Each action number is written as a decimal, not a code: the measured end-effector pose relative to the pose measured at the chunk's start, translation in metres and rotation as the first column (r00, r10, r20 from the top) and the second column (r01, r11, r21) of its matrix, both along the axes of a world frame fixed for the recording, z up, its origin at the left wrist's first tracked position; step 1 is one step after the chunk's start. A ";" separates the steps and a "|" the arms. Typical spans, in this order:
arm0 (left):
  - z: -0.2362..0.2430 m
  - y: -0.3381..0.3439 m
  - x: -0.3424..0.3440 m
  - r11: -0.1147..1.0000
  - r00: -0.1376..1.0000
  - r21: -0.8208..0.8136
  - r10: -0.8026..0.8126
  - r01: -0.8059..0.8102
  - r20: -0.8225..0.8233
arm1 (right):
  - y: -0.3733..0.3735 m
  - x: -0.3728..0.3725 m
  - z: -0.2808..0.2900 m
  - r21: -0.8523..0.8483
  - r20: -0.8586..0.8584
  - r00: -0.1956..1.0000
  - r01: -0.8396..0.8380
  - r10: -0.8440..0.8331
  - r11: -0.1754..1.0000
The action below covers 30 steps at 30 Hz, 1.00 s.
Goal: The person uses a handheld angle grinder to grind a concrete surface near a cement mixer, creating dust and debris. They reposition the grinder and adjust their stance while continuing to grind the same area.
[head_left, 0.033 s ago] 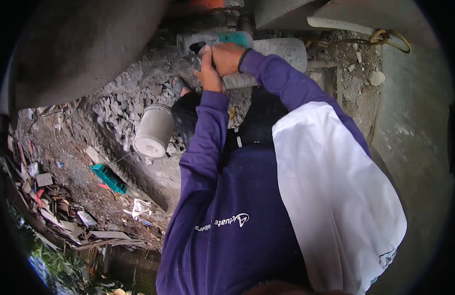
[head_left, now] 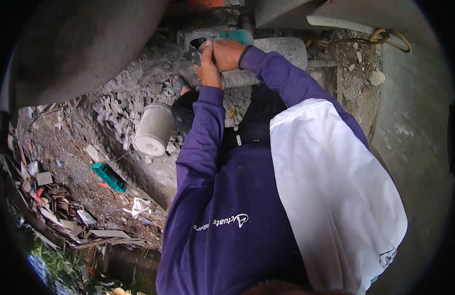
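Both arms reach to the top of the view in purple sleeves. My right hand (head_left: 228, 54), with a dark band at the wrist, is closed on a teal and grey power tool (head_left: 237, 36). Against it, my left hand (head_left: 208, 70) is closed around the tool's dark handle, the thumb pointing up. The tool's rounded grey end faces left; its working tip cannot be made out. Just behind and right of the tool lies a pale grey concrete piece (head_left: 286, 50). Below and left, a dusty whitish bucket (head_left: 156, 123) rests among broken rubble (head_left: 117, 114).
A large curved grey surface (head_left: 85, 49) overhangs the upper left. A teal plastic piece (head_left: 108, 177) and scrap boards (head_left: 109, 235) litter the left ground. Yellow rope (head_left: 407, 45) hangs at upper right. White cloth (head_left: 331, 191) drapes my right shoulder. A sandalled foot (head_left: 179, 84) stands by the rubble.
My left sleeve and the white cloth have shifted very slightly left. Both hands keep their hold on the power tool.
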<state>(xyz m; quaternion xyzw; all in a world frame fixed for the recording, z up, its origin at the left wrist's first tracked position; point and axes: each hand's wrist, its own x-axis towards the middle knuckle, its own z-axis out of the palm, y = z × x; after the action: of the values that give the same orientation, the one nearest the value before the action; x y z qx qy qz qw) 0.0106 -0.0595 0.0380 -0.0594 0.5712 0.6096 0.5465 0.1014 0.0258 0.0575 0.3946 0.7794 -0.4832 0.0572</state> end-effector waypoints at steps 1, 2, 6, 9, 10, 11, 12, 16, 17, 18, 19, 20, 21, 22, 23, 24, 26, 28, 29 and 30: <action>0.010 0.014 0.001 0.999 1.000 -0.047 -0.022 0.022 -0.009 | -0.005 0.001 0.001 0.037 -0.033 0.998 0.048 -0.047 0.998; -0.007 0.007 -0.004 0.999 0.997 0.009 -0.044 0.044 -0.065 | -0.018 0.001 -0.002 0.078 -0.067 0.993 0.099 -0.093 0.992; 0.070 -0.019 -0.005 0.963 0.941 0.007 -0.260 0.268 -0.215 | -0.070 0.006 0.032 -0.046 -0.172 0.938 0.297 -0.301 0.954; 0.075 -0.035 -0.013 0.929 0.848 -0.100 -0.367 0.357 -0.383 | -0.088 -0.004 0.046 -0.089 -0.336 0.850 0.401 -0.406 0.912; 0.069 -0.031 -0.017 0.911 0.824 -0.118 -0.408 0.395 -0.393 | -0.088 -0.005 0.040 -0.086 -0.265 0.867 0.415 -0.422 0.906; 0.067 -0.034 -0.019 0.904 0.833 -0.171 -0.428 0.392 -0.351 | -0.095 -0.007 0.031 -0.120 -0.213 0.883 0.401 -0.418 0.908; 0.062 -0.025 -0.023 0.902 0.843 -0.193 -0.430 0.387 -0.324 | -0.088 -0.012 0.014 -0.123 -0.175 0.899 0.384 -0.401 0.915; 0.044 -0.015 -0.023 0.863 0.772 -0.190 -0.503 0.467 -0.388 | -0.080 -0.010 -0.002 -0.173 -0.272 0.825 0.464 -0.495 0.869; 0.043 -0.014 -0.020 0.840 0.729 -0.196 -0.538 0.506 -0.424 | -0.079 -0.003 0.002 -0.191 -0.296 0.804 0.479 -0.516 0.857; 0.057 -0.018 -0.020 0.788 0.683 -0.180 -0.604 0.589 -0.411 | -0.083 0.000 0.009 -0.105 -0.304 0.788 0.531 -0.535 0.841; 0.072 -0.022 -0.023 0.712 0.609 -0.201 -0.687 0.673 -0.397 | -0.085 0.008 0.019 -0.155 -0.242 0.796 0.532 -0.555 0.832; 0.089 -0.023 -0.035 0.620 0.519 -0.218 -0.765 0.754 -0.381 | -0.085 0.017 0.037 -0.202 -0.178 0.797 0.544 -0.577 0.815; 0.096 -0.016 -0.049 0.519 0.417 -0.227 -0.827 0.824 -0.377 | -0.085 0.024 0.048 -0.236 -0.125 0.795 0.558 -0.594 0.796; 0.051 -0.025 -0.067 0.601 0.538 -0.207 -0.791 0.772 -0.292 | -0.089 0.031 0.058 -0.240 -0.142 0.750 0.607 -0.646 0.758; 0.055 -0.013 -0.073 0.742 0.736 -0.185 -0.668 0.644 -0.115 | -0.091 0.040 0.061 -0.264 -0.094 0.775 0.586 -0.625 0.766; 0.017 -0.012 -0.086 0.761 0.762 -0.302 -0.631 0.574 -0.143 | -0.095 0.044 0.065 -0.255 -0.059 0.796 0.572 -0.603 0.780; -0.042 0.009 -0.089 0.743 0.844 -0.447 -0.534 0.498 0.054 | -0.098 0.048 0.065 -0.275 -0.045 0.813 0.549 -0.581 0.789; -0.084 0.023 -0.079 0.775 0.785 -0.257 -0.441 0.578 0.435 | -0.107 0.051 0.066 -0.350 -0.074 0.813 0.521 -0.578 0.778; -0.138 0.021 -0.084 0.704 0.756 -0.318 -0.481 0.635 0.444 | -0.109 0.052 0.070 -0.343 -0.069 0.812 0.526 -0.580 0.778; -0.126 0.038 -0.065 0.738 0.746 -0.259 -0.461 0.623 0.480 | -0.110 0.058 0.072 -0.326 -0.046 0.796 0.559 -0.603 0.762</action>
<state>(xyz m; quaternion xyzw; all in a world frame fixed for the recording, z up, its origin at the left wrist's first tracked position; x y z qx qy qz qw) -0.0548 -0.0219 -0.0875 -0.1166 0.5567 0.2635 0.7791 0.1590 -0.0843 0.1296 0.5669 0.5387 -0.6159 -0.0952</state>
